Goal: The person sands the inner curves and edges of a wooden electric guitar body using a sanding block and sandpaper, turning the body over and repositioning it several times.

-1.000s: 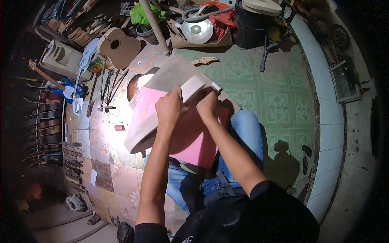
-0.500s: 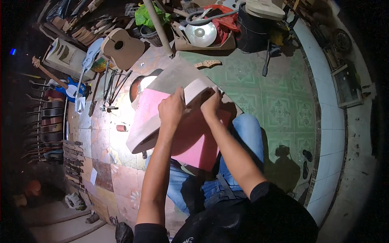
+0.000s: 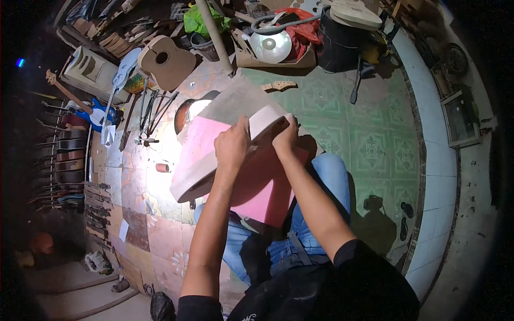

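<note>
A pale wooden piece with a broad curved rim, like an unfinished guitar body (image 3: 263,119), lies tilted across a pink sheet (image 3: 265,198) and a grey board (image 3: 235,96) over my lap. My left hand (image 3: 231,143) is closed on its near side. My right hand (image 3: 285,134) grips it further right, by the rim's upper end, with fingertips partly hidden. A sunburst guitar (image 3: 182,115) shows partly from under the board's left edge.
An unfinished acoustic body (image 3: 168,67), a blue electric guitar (image 3: 95,116) and racked guitars (image 3: 69,150) are at the left. A neck (image 3: 279,85), a cardboard box (image 3: 289,61) and a black bucket (image 3: 336,48) lie ahead. A red cylinder (image 3: 162,167) sits beside the board, sandals (image 3: 405,219) at right.
The whole view has shifted slightly, so the scene sits a little further right in the picture. Both hands keep their grip on the pale piece, with little visible movement relative to it.
</note>
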